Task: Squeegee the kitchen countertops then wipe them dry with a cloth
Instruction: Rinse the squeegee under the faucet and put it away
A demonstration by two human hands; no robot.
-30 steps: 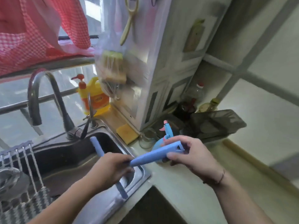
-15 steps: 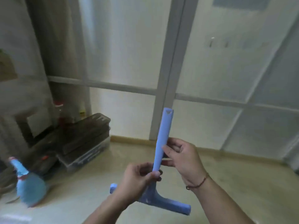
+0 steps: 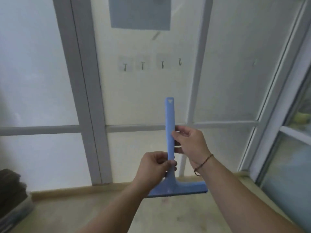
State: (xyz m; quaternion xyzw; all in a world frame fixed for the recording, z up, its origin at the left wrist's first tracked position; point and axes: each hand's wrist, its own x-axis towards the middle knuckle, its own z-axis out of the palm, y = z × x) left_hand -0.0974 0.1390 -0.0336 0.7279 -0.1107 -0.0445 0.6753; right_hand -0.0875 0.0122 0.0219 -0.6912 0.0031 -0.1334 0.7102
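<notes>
A blue squeegee (image 3: 170,118) stands upright in front of me, handle up and blade down, held above the beige countertop (image 3: 84,214). My left hand (image 3: 154,169) pinches the lower part of the handle, just above the blade. My right hand (image 3: 190,143) grips the middle of the handle from the right side. The blade runs level a little above the counter near the wall. No cloth is in view.
Frosted glass panels with grey frames (image 3: 87,98) rise behind the counter. Several small hooks (image 3: 143,64) are stuck on the middle panel. A dark stacked container (image 3: 11,187) sits at the far left edge. A window (image 3: 294,148) is on the right.
My view has swung right, away from the sink and on to the glass wall. The squeegee has turned from lying across to upright, both hands still on it.
</notes>
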